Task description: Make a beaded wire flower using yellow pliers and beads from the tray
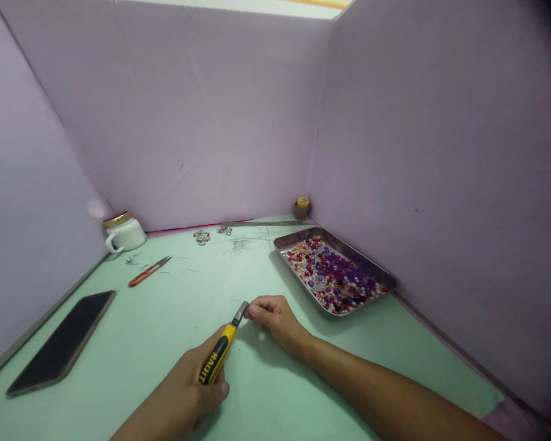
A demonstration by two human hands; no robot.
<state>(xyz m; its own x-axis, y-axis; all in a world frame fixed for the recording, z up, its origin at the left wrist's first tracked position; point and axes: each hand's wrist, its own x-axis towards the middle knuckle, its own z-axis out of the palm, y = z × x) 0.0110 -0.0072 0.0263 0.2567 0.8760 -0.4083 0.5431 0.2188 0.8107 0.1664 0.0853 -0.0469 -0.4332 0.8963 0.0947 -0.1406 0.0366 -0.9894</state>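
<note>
My left hand (197,380) is wrapped round a yellow and black handled tool (220,353) with a metal tip, near the middle front of the green tabletop (174,318). The tool's tip points up and to the right, close beside the fingertips of my right hand (273,318). My right hand is closed in a pinch; what it holds, if anything, is too small to make out. To its right stands a metal tray (303,289) with purple, red, white and black beads (344,275).
A phone (64,343) and red-handled snips (149,271) lie left. A white mug (127,234) stands back left. Beaded pieces (202,237), loose wires (241,243) and long wires (266,223) lie at the back, near a small pot (302,209). Pale walls (211,122) enclose the table.
</note>
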